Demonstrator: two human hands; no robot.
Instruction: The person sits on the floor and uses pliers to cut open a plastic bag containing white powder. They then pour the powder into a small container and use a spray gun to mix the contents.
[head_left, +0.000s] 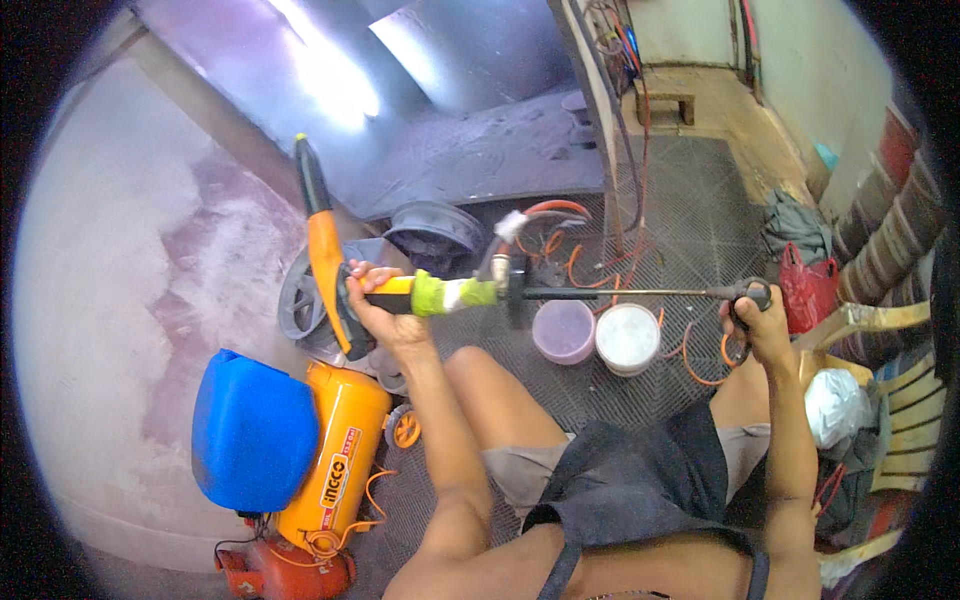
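Observation:
Across the front of my body runs a long orange-and-black tool (325, 245), held about level. My left hand (388, 318) is wrapped round its yellow-and-black section, beside the slanted orange body. A lime-green wrap (440, 294) comes after that section, then a white hose fitting and a black disc (517, 292). From the disc a thin dark rod (650, 293) reaches right to a dark, rounded end piece (752, 294). The fingers of my right hand (768, 328) are closed on that end piece. They partly hide its shape.
Two tubs, one with purplish content (563, 332) and one with white (628, 338), stand on the dark mat. An orange hose (572, 268) coils nearby. Wheel rims (432, 238), an orange compressor tank (350, 415) and a blue container (250, 430) are left. A chair (908, 410) stands right.

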